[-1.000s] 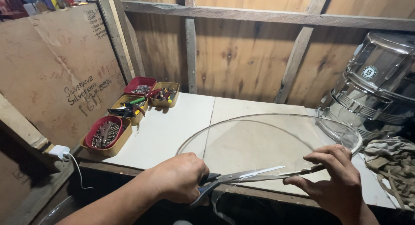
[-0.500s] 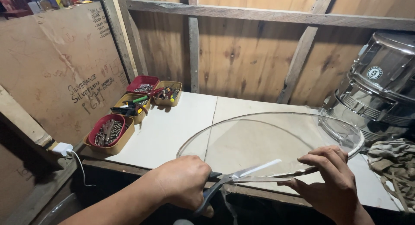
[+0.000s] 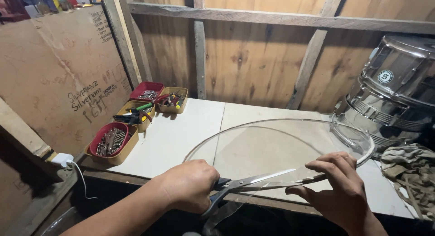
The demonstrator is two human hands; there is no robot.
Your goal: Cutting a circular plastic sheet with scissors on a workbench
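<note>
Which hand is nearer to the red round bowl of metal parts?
The left hand, holding the scissors, is nearer; the red bowl lies beyond it to the left. The right hand is far across, at the clear round sheet.

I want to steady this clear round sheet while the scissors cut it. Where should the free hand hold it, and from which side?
Grip the clear round sheet at its near rim, just ahead of the scissors, coming from the right as the right hand does. The sheet is thin, and its near rim overhangs the table edge, so fingers can likely pinch it there from above and below.
</note>
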